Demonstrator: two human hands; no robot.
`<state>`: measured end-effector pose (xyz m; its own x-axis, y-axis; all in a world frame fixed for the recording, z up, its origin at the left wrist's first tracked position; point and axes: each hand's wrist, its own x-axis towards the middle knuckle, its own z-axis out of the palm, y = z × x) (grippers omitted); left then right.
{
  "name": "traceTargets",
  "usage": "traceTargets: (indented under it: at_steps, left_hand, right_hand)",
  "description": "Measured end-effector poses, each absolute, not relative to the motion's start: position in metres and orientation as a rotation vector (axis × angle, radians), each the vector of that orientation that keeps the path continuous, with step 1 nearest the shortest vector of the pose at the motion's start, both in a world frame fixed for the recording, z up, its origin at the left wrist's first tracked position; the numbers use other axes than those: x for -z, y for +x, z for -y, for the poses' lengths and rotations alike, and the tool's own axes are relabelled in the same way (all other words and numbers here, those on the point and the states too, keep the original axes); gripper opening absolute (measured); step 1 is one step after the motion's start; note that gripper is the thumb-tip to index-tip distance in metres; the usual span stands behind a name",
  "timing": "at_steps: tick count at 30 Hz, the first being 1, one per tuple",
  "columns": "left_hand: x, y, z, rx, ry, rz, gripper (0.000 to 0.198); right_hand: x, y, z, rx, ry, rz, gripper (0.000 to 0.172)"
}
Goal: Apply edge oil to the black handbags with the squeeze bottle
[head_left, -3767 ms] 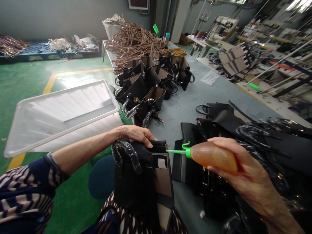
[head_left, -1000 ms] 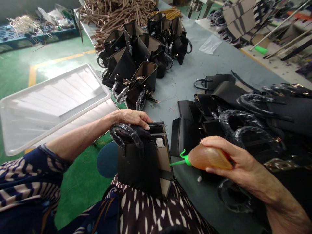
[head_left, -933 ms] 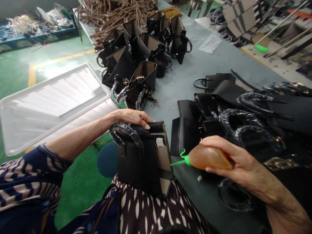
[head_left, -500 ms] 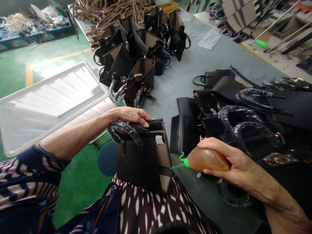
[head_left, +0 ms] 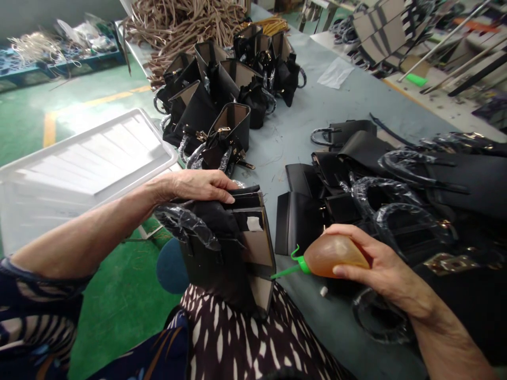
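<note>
Grey-blue tabletop is stretching ahead while left grip is clamping the black bag on the lap by the near tabletop edge, right grip is clutching the bottle, nozzle pointing at the side panel, likely mid-application, next move calling for steady aim.

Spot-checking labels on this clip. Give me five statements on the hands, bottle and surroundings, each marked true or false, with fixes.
1. The right hand holds a bottle. True.
2. Both hands are on the bottle. False: the left hand grips the top of a black bag.
3. The bottle's green spout points toward the bag's edge. True.
4. That bag's handles are bare. False: the handles are wrapped in clear plastic.
5. The large tub by the table is black. False: the tub is whitish.
6. A white sheet lies on the table. True.
</note>
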<state>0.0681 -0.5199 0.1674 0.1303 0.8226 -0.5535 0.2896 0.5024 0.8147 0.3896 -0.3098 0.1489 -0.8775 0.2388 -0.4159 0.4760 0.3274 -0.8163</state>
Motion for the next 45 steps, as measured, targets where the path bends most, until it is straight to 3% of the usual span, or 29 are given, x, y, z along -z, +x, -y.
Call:
traceTargets:
  at_steps: [8,17,32,45]
  left_hand:
    - [-0.213,0.068,0.558,-0.438,1.287,-2.057,0.031]
    - [-0.166,0.095,0.590,-0.112,1.270,-2.530,0.031]
    - [-0.132,0.121,0.600,0.088,1.157,-2.694,0.030]
    - [-0.136,0.122,0.599,0.120,1.160,-2.634,0.023]
  right_hand:
    - [-0.133,0.367,0.317,1.844,0.965,-2.424,0.051]
    - [-0.103,0.311,0.329,1.797,0.802,-2.614,0.052]
    - [-0.045,0.250,0.334,1.619,0.541,-2.759,0.049]
    - [-0.045,0.229,0.337,1.407,0.284,-2.927,0.041]
